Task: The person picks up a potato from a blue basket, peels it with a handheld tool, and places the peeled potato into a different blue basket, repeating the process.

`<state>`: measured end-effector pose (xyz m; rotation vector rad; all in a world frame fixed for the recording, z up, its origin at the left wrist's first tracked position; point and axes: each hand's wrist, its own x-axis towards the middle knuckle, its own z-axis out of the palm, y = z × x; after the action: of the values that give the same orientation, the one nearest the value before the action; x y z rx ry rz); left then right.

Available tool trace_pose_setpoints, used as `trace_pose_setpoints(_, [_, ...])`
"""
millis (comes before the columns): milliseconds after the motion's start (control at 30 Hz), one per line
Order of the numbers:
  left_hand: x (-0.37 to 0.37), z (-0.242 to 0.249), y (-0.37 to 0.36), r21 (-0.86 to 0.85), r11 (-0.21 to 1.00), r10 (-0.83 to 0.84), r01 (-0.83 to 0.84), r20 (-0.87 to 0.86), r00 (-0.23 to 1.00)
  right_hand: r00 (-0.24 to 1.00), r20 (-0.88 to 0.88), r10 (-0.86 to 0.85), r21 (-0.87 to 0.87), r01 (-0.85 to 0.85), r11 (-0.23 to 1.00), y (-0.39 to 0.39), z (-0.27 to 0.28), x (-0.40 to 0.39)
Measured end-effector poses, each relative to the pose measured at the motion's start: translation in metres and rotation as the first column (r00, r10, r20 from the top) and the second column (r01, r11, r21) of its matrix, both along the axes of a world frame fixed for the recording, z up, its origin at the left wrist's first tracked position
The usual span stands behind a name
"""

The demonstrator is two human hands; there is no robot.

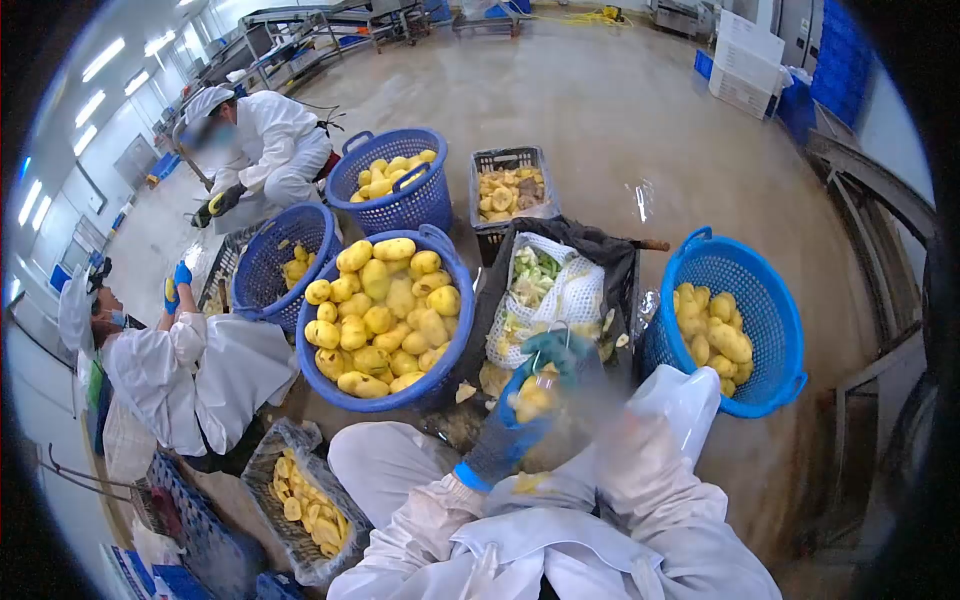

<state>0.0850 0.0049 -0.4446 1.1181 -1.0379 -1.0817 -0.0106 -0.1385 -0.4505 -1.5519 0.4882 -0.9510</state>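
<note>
In front of my lap, my left hand (508,428), in a blue and dark glove, is closed around a yellow potato (536,398). My right hand (566,358), in a teal glove, is just above and beside it, partly smeared by motion. A thin metal tool, apparently a peeler (562,328), sticks out of its closed fingers. Both hands are over the near edge of a black-lined crate (622,275) with a white net bag (575,290) and green scraps (535,272) inside.
A blue basket of potatoes (300,345) stands left, another blue basket (775,330) right. Beyond are a purple basket (425,205) and a black crate (505,158). A lined crate of cut pieces (270,455) lies near my left leg. Two co-workers (200,370) sit at left.
</note>
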Motion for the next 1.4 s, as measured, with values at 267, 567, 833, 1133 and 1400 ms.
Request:
trace_pose_setpoints(267, [-0.001,-0.019,-0.002,-0.112,0.982,0.185,-0.152,0.403,0.896,0.976,0.109,-0.188,-0.017,0.191,0.981,-0.007,0.009,-0.006])
trace_pose_setpoints(567, [-0.003,0.007,0.001,-0.113,0.973,0.231,-0.202,0.413,0.881,0.971,0.177,-0.16,0.194,0.124,0.973,-0.01,0.002,-0.003])
trace_pose_setpoints(833, [0.001,0.007,0.011,-0.092,0.981,0.195,-0.173,0.371,0.908,0.98,0.122,-0.157,0.236,0.126,0.964,-0.003,0.003,-0.012])
trace_pose_setpoints(1133, [-0.004,0.001,0.006,0.208,0.978,0.19,0.031,-0.935,0.3,0.971,-0.011,-0.241,-0.057,0.24,0.969,0.017,0.013,-0.025])
trace_pose_setpoints(1400, [-0.007,0.006,0.0,0.251,0.966,0.259,-0.068,-0.943,0.209,0.922,-0.006,-0.386,0.07,0.386,0.92,-0.006,-0.003,-0.031])
